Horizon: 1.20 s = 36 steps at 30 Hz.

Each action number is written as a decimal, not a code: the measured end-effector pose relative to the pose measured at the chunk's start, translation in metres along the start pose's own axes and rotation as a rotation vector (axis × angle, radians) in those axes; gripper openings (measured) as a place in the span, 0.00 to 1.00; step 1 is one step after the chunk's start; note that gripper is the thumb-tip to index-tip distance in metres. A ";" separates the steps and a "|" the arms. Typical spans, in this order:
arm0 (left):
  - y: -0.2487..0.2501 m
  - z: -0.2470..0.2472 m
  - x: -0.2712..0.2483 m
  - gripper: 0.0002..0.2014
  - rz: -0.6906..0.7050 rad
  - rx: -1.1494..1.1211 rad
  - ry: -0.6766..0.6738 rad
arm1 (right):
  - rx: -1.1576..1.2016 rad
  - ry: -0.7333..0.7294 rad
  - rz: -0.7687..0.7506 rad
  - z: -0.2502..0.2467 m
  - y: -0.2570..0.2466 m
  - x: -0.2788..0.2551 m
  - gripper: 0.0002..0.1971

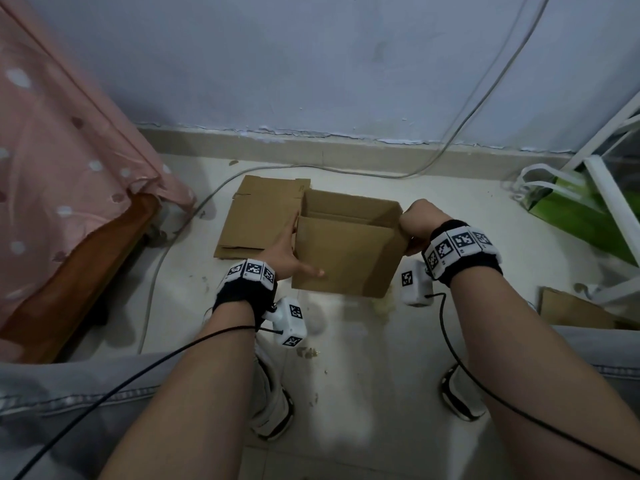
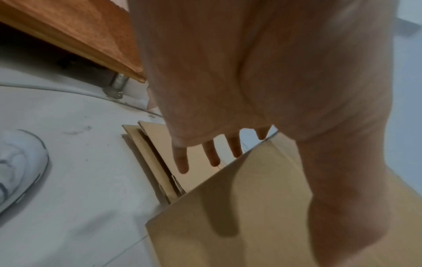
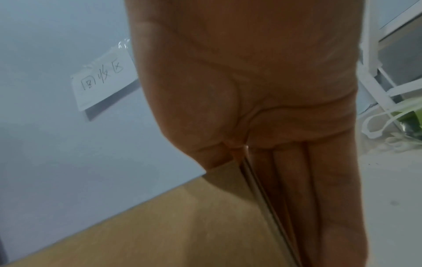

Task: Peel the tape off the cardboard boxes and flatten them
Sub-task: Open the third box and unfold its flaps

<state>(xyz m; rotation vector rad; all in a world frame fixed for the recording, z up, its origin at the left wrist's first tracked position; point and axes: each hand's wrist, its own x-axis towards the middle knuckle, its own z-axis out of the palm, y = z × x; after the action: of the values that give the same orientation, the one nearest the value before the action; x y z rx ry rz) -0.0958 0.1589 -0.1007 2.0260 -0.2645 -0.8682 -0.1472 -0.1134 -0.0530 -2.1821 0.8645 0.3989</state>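
An open brown cardboard box stands upright on the pale floor between my hands, and no tape shows on it. My left hand lies against its left corner. The fingers are straight and spread along the left side, and the thumb rests flat on the near face. My right hand grips the box's right wall at the top corner. That wall's edge is pinched between the thumb and the curled fingers. A flattened cardboard box lies on the floor behind the left side.
A pink dotted cloth hangs over a wooden frame on the left. A grey cable runs along the floor and up the wall. At right are a green bag, a white rack and more cardboard. My shoes are near.
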 end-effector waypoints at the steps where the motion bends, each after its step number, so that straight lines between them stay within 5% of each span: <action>1: -0.003 -0.001 0.001 0.73 0.003 0.002 0.005 | 0.000 -0.024 -0.002 -0.005 -0.002 -0.002 0.14; 12: -0.003 -0.018 -0.011 0.66 -0.023 -0.262 0.135 | 0.348 -0.048 -0.044 -0.022 -0.022 -0.030 0.18; 17: -0.006 -0.009 -0.017 0.48 -0.097 -0.435 0.134 | 0.349 -0.246 -0.057 -0.027 -0.017 -0.027 0.16; 22: -0.007 -0.004 -0.017 0.44 -0.205 -0.491 0.139 | 0.427 -0.461 -0.174 -0.014 -0.007 -0.026 0.24; 29: 0.002 -0.012 -0.011 0.30 -0.257 -0.563 0.207 | 0.339 -0.507 -0.242 0.016 0.012 -0.022 0.62; 33: 0.005 -0.013 -0.016 0.42 -0.190 -0.465 0.083 | 0.088 -0.331 -0.290 0.027 0.002 -0.021 0.68; 36: 0.004 -0.010 -0.011 0.41 -0.156 -0.500 0.156 | 0.090 -0.128 -0.355 0.037 -0.008 -0.023 0.58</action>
<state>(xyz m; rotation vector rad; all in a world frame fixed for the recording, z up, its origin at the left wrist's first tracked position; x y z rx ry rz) -0.0971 0.1681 -0.0883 1.6443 0.1871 -0.7733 -0.1584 -0.0713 -0.0621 -2.1448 0.4051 0.3122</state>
